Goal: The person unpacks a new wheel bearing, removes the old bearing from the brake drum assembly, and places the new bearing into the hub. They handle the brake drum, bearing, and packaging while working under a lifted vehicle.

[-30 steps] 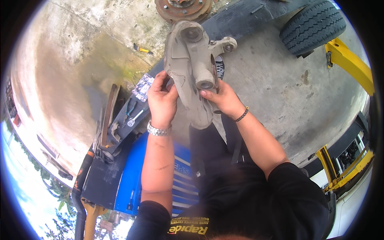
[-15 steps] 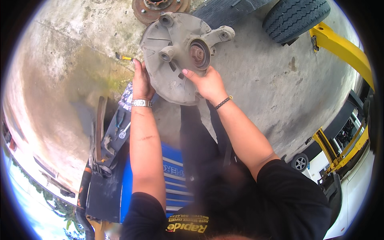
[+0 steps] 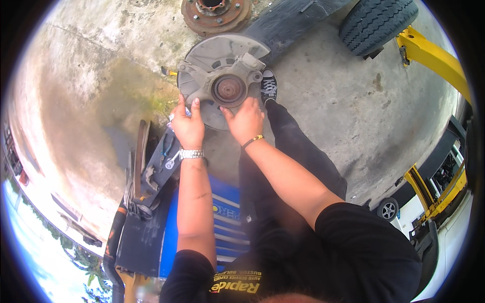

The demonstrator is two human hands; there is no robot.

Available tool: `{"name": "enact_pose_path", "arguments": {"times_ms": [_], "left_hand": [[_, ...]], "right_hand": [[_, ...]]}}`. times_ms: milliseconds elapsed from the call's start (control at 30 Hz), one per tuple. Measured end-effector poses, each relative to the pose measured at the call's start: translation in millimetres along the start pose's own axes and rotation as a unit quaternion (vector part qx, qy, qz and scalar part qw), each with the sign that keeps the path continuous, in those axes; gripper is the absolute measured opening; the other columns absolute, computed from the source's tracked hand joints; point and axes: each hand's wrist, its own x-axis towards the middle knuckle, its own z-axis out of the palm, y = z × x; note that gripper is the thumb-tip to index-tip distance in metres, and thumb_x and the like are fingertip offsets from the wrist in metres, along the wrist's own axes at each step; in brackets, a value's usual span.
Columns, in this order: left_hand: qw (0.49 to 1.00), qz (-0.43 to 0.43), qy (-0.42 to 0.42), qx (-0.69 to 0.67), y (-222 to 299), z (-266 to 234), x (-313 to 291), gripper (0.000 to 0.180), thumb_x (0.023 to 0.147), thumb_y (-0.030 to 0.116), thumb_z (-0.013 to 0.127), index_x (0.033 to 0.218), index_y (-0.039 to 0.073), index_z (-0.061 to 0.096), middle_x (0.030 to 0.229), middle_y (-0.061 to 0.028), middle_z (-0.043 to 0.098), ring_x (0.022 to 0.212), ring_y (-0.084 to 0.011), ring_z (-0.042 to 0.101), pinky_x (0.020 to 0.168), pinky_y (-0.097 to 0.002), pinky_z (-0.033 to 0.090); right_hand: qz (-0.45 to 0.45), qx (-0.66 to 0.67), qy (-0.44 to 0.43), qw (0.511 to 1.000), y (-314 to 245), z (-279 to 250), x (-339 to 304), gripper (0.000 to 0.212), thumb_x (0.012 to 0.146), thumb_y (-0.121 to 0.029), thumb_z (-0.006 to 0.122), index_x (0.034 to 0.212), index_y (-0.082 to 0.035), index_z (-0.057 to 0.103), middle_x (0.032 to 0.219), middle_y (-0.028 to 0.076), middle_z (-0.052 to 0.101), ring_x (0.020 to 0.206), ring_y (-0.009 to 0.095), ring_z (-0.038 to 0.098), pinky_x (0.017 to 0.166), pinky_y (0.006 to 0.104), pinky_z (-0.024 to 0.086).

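A grey steering knuckle [image 3: 229, 90] with a round, thin dust shield [image 3: 211, 49] is held in front of me, its rusty splined centre facing up. My left hand [image 3: 189, 125] grips its lower left edge, thumb and fingers around the metal. Closed on the lower right is my right hand [image 3: 246, 121], thumb beside the central bore and its other fingers partly hidden. Just beyond the shield, a rusty brake disc with a hub [image 3: 216, 19] lies on the concrete.
A small yellow-handled brush [image 3: 168, 71] lies left of the shield. My shoe [image 3: 269, 85] is to its right. Tools rest on a dark surface [image 3: 160, 169] beside a blue cabinet [image 3: 202, 227]. A tyre [image 3: 378, 26] and yellow lift arm [image 3: 434, 63] stand far right.
The knuckle has turned in my hands and come a little lower and to the left, its bore now facing me more squarely. My right shoe and leg now show beside it.
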Motion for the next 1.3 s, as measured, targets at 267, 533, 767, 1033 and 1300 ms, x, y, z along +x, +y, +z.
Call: {"name": "enact_pose_path", "arguments": {"times_ms": [267, 533, 767, 1033, 1300], "left_hand": [[0.987, 0.145, 0.063, 0.033, -36, 1, -29, 0.070, 0.097, 0.025, 0.075, 0.151, -0.008, 0.046, 0.138, -0.0284, 0.061, 0.128, -0.0420, 0.058, 0.111, -0.0472, 0.044], [0.918, -0.260, -0.222, -0.200, -110, 11, -277, 0.077, 0.104, 0.033, 0.065, 0.163, 0.000, 0.030, 0.163, -0.0253, 0.042, 0.151, -0.0351, 0.043, 0.123, -0.0418, 0.034], [0.773, -0.458, -0.297, -0.323, -110, -67, -408, 0.066, 0.109, 0.052, 0.052, 0.158, 0.008, 0.048, 0.157, -0.0159, 0.053, 0.141, -0.0252, 0.053, 0.118, -0.0369, 0.039], [0.788, -0.444, -0.238, -0.354, -40, -103, -497, 0.057, 0.103, 0.041, 0.060, 0.145, 0.003, 0.062, 0.143, -0.0204, 0.065, 0.136, -0.0289, 0.059, 0.114, -0.0380, 0.043], [0.867, -0.456, -0.027, -0.201, -23, -70, -567, 0.061, 0.096, 0.047, 0.068, 0.142, 0.007, 0.064, 0.141, -0.0210, 0.065, 0.132, -0.0381, 0.060, 0.112, -0.0460, 0.046]], "right_hand": [[-0.130, -0.023, -0.082, 0.988, 40, -13, -9, 0.088, 0.087, -0.062, 0.076, 0.134, 0.007, 0.050, 0.129, 0.027, 0.058, 0.116, 0.044, 0.064, 0.098, 0.0508, 0.053], [-0.032, -0.224, -0.432, 0.873, 205, -160, -22, 0.085, 0.100, -0.067, 0.054, 0.164, -0.015, 0.036, 0.165, 0.029, 0.031, 0.152, 0.047, 0.034, 0.125, 0.0491, 0.032], [-0.071, -0.069, -0.485, 0.869, 190, -250, -34, 0.070, 0.103, -0.058, 0.056, 0.163, -0.027, 0.040, 0.172, 0.025, 0.017, 0.159, 0.042, 0.022, 0.127, 0.0484, 0.027], [-0.085, 0.016, -0.378, 0.922, 173, -368, -29, 0.039, 0.100, -0.034, 0.071, 0.116, 0.001, 0.074, 0.119, 0.012, 0.074, 0.109, 0.022, 0.065, 0.092, 0.0326, 0.049], [-0.250, -0.367, -0.401, 0.801, 130, -394, -8, 0.045, 0.094, -0.032, 0.074, 0.125, 0.001, 0.072, 0.118, 0.018, 0.076, 0.113, 0.028, 0.071, 0.098, 0.0389, 0.053]]}}
